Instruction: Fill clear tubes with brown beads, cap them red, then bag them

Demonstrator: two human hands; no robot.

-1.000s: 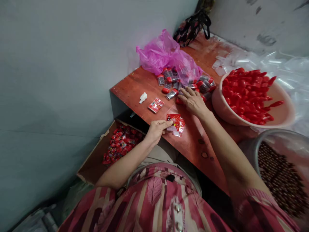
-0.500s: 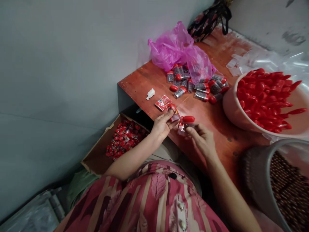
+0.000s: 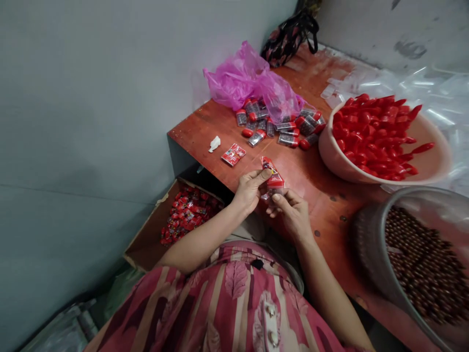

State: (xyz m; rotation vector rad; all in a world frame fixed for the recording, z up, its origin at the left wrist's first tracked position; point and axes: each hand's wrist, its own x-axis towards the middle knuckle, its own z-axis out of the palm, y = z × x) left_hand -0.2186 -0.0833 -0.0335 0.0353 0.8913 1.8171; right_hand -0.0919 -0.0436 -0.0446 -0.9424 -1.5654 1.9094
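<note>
My left hand (image 3: 249, 191) pinches a red printed plastic sleeve (image 3: 268, 167) between thumb and fingers, over the near edge of the table. Against the sleeve's lower end, my right hand (image 3: 295, 212) grips a small clear container with a red cap (image 3: 276, 184). Its cap meets the printed film; how far it sits inside the sleeve I cannot tell. A stack of red printed sleeves (image 3: 233, 154) lies flat beyond my left hand. Farther back, several red-capped containers (image 3: 288, 140) with dark contents are heaped beside a pink plastic bag (image 3: 234, 80).
A pink bowl (image 3: 330, 159) holds red caps (image 3: 377, 132). Nearer me, a grey tub (image 3: 370, 244) holds dark brown balls (image 3: 421, 264). A cardboard box (image 3: 142, 247) of red wrapped pieces (image 3: 188, 210) stands below the table's left edge. White scrap (image 3: 215, 143) lies near that edge.
My right hand has brought the capped container left against the sleeve in my left hand. The cap, sideways before, now points up toward the sleeve. The view has shifted right.
</note>
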